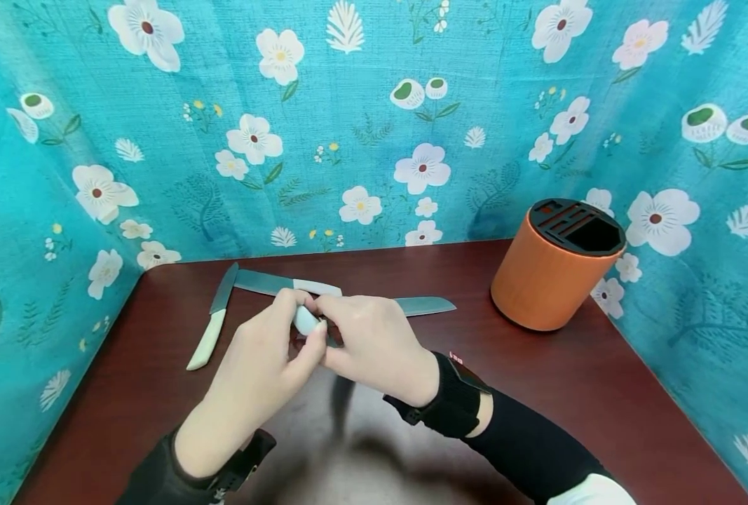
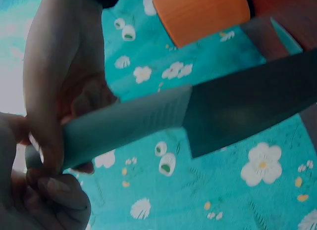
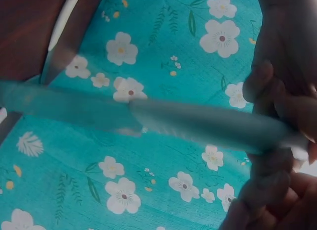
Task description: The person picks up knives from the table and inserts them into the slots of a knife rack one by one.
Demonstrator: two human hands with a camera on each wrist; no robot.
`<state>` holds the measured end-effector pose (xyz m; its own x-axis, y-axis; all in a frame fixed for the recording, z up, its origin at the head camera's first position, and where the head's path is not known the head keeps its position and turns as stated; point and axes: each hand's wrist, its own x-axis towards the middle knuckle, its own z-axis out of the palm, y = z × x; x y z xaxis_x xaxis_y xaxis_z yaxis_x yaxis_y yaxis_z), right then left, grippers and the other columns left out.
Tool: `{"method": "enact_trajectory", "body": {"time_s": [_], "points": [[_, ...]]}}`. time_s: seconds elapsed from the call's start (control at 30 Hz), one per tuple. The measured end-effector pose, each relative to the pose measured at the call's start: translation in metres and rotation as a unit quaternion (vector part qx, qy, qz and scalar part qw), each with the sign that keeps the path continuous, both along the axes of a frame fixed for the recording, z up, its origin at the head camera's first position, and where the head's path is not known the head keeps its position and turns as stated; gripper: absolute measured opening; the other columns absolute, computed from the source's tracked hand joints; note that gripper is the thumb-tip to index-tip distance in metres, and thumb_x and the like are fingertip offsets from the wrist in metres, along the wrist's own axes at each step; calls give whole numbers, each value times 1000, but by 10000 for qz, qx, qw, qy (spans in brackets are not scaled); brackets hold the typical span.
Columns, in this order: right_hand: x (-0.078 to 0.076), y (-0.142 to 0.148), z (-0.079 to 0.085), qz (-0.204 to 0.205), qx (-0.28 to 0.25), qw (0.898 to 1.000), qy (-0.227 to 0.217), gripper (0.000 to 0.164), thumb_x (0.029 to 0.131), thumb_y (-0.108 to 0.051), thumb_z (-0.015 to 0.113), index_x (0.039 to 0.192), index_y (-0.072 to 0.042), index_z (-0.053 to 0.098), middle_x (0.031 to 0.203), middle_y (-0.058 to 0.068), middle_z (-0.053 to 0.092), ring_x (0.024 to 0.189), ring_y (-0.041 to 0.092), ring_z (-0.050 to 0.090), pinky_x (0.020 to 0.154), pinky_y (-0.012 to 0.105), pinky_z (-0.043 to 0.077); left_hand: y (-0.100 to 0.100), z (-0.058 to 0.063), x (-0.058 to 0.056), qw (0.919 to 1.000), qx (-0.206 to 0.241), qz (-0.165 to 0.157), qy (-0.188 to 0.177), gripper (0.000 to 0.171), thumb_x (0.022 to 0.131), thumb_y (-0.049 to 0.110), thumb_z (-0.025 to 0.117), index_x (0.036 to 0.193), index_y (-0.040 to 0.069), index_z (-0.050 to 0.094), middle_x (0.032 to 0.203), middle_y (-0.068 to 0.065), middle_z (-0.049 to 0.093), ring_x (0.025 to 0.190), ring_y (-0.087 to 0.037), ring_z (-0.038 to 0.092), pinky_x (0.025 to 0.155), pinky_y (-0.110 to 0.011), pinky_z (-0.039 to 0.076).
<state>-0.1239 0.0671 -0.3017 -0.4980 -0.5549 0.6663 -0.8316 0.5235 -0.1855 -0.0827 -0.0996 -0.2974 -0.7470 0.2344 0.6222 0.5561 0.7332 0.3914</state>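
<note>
One knife (image 2: 185,111) — pale handle (image 2: 129,120) ribbed near a broad, dark blade (image 2: 247,99) — is pinched by fingers of the left hand (image 1: 266,354) and right hand (image 1: 374,338).

Cannot read any word, number or brand for certain. Can make out, in the head view, a tiny reddish-and-white mark (image 1: 456,358) at the upper edge of the black right wristband (image 1: 456,403), somewhat like a row of characters but too small and blurred to decipher. Can also spot pale specks (image 1: 219,494) on the black left wristband (image 1: 242,463), close to the bottom border, likewise too small to tell as letters or figures.
</note>
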Motion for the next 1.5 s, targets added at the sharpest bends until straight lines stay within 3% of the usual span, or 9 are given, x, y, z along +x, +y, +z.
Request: {"method": "enact_trajectory", "body": {"time_s": [0.27,0.43,0.57,0.7,0.87,1.03,1.3,1.4,1.5], "points": [[-5,11,8,-218,171,9986,461,15,86,-21,71,79,-15,59,63,-6,50,53,5,39,48,16,30,3,-11,3,9983,245,-117,509,52,107,48,39,134,4,45,79,4,48,62,2,35,51,-13,29],[-17,39,32,-453,-210,9986,194,18,85,-22,68,75,-14,55,60,-4,45,52,6,37,47,21,26,-3,-18,3,9989,250,-210,342,41,105,30,53,138,6,50,94,2,57,73,-2,48,60,-15,39],[-36,78,65,-890,-763,9924,-382,11,89,-19,69,82,-11,66,63,-1,56,54,9,44,50,24,31,-12,-29,5,9998,-23,16,-209,36,97,16,63,133,11,59,113,1,64,94,-9,62,73,-30,53],[-61,123,102,-1433,-1908,9632,-1238,10,91,-16,67,91,-8,73,71,-2,66,55,8,54,54,18,45,-26,-47,13,9947,-219,349,-943,31,102,21,58,132,17,61,124,4,63,108,-14,65,82,-41,56],[-86,181,139,-1466,-3535,9002,-2080,7,92,-13,67,93,-7,72,79,-1,68,54,9,61,53,18,55,-49,-73,22,9832,-263,800,-1617,23,105,20,52,127,16,59,125,2,62,107,-17,66,85,-46,54],[-99,234,160,-1177,-4610,8521,-2180,6,93,-6,65,88,-3,68,71,4,66,44,12,56,47,18,52,-72,-97,30,9665,-382,1178,-2246,26,106,21,50,128,9,55,130,-6,59,105,-22,64,82,-47,54],[-104,284,177,-2271,-4375,8520,-1763,7,99,-13,60,100,-15,67,75,-8,66,42,4,53,47,10,49,-93,-121,40,9146,-392,1752,-3623,49,106,36,48,143,5,46,141,-18,50,121,-37,58,89,-57,51],[-104,292,178,-2582,-4392,8413,-1807,10,99,-12,57,105,-20,61,80,-10,64,41,2,50,46,9,47,-100,-125,41,8953,-281,2008,-3966,52,106,38,46,145,4,44,139,-22,51,116,-37,60,87,-55,52],[-106,298,177,-2832,-4510,8241,-1931,14,99,-14,57,110,-22,55,82,-10,60,40,2,47,44,9,43,-105,-129,42,8869,-203,2136,-4091,53,105,38,46,145,2,44,135,-23,53,112,-37,62,86,-54,53]]}}
